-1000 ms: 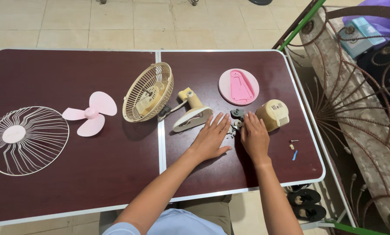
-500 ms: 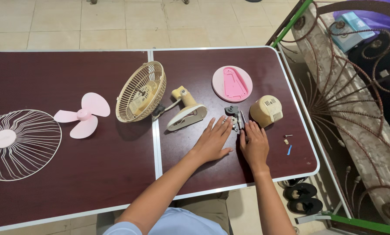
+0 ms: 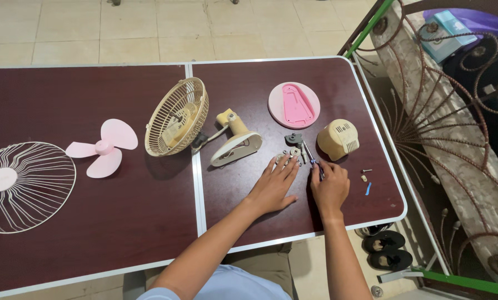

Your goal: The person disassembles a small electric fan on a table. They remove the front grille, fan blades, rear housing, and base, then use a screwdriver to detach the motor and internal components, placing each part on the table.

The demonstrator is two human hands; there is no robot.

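Note:
My left hand [image 3: 275, 185] lies flat on the dark red table [image 3: 93, 100], fingers spread, fingertips touching small grey and cream parts [image 3: 293, 151]. My right hand [image 3: 331, 186] is closed around a thin screwdriver [image 3: 310, 155] whose shaft points up toward a dark grey bracket [image 3: 293, 138]. A cream motor cover [image 3: 338, 139] stands just above my right hand. Left of the parts rests a cream fan body with its rear grille [image 3: 177, 118] and clip stand [image 3: 238, 145].
A pink round base plate [image 3: 294, 104] sits near the table's far edge. A pink fan blade [image 3: 104, 147] and a white front grille [image 3: 24, 183] lie at the left. Loose screws and a blue bit [image 3: 367, 180] lie at the right. A metal railing [image 3: 443, 128] borders the right side.
My right hand has drawn back toward me and closed on the screwdriver, uncovering the small parts. My left hand slid slightly nearer to them. The camera view shifted a little.

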